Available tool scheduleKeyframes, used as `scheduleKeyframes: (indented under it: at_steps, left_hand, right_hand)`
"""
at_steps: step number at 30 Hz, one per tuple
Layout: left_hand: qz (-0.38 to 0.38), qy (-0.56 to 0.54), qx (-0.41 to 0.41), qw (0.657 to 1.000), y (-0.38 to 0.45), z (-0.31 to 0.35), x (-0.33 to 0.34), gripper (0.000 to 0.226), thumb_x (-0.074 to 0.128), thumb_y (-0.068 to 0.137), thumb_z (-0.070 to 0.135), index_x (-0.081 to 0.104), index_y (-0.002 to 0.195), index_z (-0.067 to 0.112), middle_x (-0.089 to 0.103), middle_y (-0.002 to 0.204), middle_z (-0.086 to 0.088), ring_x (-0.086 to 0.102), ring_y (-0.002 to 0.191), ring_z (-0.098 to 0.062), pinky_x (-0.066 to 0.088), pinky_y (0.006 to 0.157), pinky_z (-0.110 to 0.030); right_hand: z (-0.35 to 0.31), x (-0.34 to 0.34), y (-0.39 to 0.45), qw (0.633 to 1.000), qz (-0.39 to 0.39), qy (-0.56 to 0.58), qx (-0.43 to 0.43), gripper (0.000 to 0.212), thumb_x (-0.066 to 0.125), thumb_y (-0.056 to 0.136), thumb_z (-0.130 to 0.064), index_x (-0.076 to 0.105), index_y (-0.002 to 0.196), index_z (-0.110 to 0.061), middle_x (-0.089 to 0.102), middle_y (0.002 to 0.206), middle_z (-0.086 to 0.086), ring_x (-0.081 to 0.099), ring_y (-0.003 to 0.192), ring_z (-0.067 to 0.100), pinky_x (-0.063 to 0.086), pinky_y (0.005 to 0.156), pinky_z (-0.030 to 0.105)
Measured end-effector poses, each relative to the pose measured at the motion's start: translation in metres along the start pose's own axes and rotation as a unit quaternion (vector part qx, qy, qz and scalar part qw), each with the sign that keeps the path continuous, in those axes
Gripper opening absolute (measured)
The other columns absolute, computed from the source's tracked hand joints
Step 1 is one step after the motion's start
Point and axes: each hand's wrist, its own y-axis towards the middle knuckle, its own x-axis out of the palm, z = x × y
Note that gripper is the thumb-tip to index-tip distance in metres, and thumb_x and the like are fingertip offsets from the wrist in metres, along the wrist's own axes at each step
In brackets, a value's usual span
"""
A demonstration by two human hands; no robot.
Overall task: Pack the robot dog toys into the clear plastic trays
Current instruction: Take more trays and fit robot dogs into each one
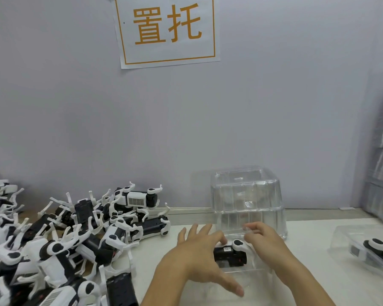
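A: One black-and-white robot dog toy [230,252] sits in the clear plastic tray [243,276] under both hands; another packed tray [363,248] lies right.

B: Grip? Left hand [195,250] flat, fingers straight, pressing; right hand [265,241] curled, pinching the tray edge. Big loose toy pile [64,239] left, upturned empty trays [248,202] behind: early.

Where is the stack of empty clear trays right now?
In the head view, the stack of empty clear trays stands right of centre against the wall, just beyond both hands, right of the toy pile.
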Motion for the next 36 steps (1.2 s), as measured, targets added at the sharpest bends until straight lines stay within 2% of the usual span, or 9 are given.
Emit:
scheduleKeyframes:
  at_steps: [4,7,10,14,16,19,24,29,36]
  left_hand:
    - [0.039,0.003,0.011,0.999,-0.001,0.0,0.003,0.08,0.074,0.061,0.071,0.042,0.129,0.044,0.029,0.144,0.013,0.015,0.134,-0.014,0.004,0.12,-0.047]
    - [0.061,-0.012,0.02,0.998,-0.003,-0.001,0.004,0.075,0.074,0.062,0.07,0.045,0.125,0.043,0.032,0.134,0.014,0.014,0.112,-0.008,0.016,0.116,-0.043]
    - [0.1,0.016,0.046,0.994,-0.005,0.001,-0.003,0.075,0.075,0.061,0.068,0.046,0.124,0.041,0.032,0.131,0.011,0.011,0.104,-0.005,0.016,0.114,-0.043]
    - [0.217,0.106,0.102,0.965,-0.005,0.007,-0.019,0.08,0.073,0.06,0.071,0.042,0.127,0.038,0.024,0.146,0.004,0.009,0.136,-0.017,-0.002,0.119,-0.049]
    - [0.279,0.131,0.123,0.943,-0.005,0.012,-0.025,0.082,0.071,0.059,0.072,0.041,0.127,0.038,0.02,0.148,0.003,0.008,0.138,-0.019,-0.01,0.118,-0.047]
    - [0.34,0.147,0.132,0.92,-0.004,0.015,-0.024,0.085,0.071,0.06,0.071,0.041,0.131,0.037,0.02,0.15,-0.001,0.011,0.138,-0.026,-0.008,0.116,-0.048]
    - [0.35,0.167,0.094,0.917,-0.001,0.013,-0.012,0.086,0.068,0.063,0.072,0.042,0.137,0.036,0.025,0.152,-0.005,0.021,0.141,-0.034,0.001,0.118,-0.054]
    - [0.364,0.175,0.086,0.911,0.003,0.012,-0.004,0.086,0.07,0.06,0.072,0.048,0.133,0.034,0.036,0.148,-0.008,0.033,0.136,-0.036,0.016,0.116,-0.059]
    - [0.37,0.13,0.091,0.915,0.005,0.01,-0.002,0.077,0.063,0.063,0.074,0.046,0.129,0.036,0.024,0.153,-0.003,0.018,0.141,-0.034,-0.005,0.116,-0.05]
  right_hand:
    - [0.0,0.001,0.0,1.0,0.005,0.006,-0.007,0.023,0.055,0.095,-0.012,0.061,0.115,-0.023,0.063,0.106,-0.004,0.057,0.094,0.004,0.039,0.068,0.018]
    - [0.001,0.0,0.002,0.999,0.011,0.036,-0.007,0.014,0.059,0.096,-0.02,0.065,0.108,-0.024,0.065,0.109,-0.004,0.058,0.098,0.005,0.044,0.074,0.022]
    - [-0.003,-0.003,0.003,0.992,0.039,0.118,0.011,0.013,0.061,0.096,-0.026,0.072,0.101,-0.022,0.073,0.101,-0.001,0.065,0.099,0.018,0.051,0.082,0.037]
    - [-0.007,-0.013,0.003,0.956,0.137,0.255,0.053,0.017,0.057,0.094,-0.018,0.073,0.091,-0.014,0.074,0.089,0.003,0.066,0.08,0.02,0.045,0.064,0.033]
    - [-0.005,-0.017,0.003,0.941,0.158,0.291,0.069,0.016,0.055,0.093,-0.014,0.071,0.093,-0.012,0.071,0.093,0.007,0.063,0.079,0.022,0.045,0.063,0.033]
    - [-0.002,-0.018,0.004,0.931,0.16,0.316,0.082,0.015,0.055,0.093,-0.012,0.069,0.096,-0.009,0.068,0.095,0.011,0.057,0.074,0.022,0.043,0.064,0.032]
    - [-0.001,-0.015,0.004,0.933,0.15,0.321,0.072,0.018,0.053,0.094,-0.012,0.07,0.101,-0.009,0.067,0.099,0.012,0.058,0.084,0.025,0.044,0.07,0.033]
    - [-0.002,-0.012,0.004,0.939,0.133,0.309,0.067,0.017,0.056,0.093,-0.012,0.07,0.1,-0.008,0.068,0.092,0.011,0.059,0.075,0.023,0.043,0.066,0.033]
    - [0.0,-0.011,0.006,0.948,0.123,0.29,0.057,0.019,0.057,0.091,-0.011,0.071,0.102,-0.005,0.064,0.078,0.007,0.054,0.066,0.021,0.043,0.062,0.033]
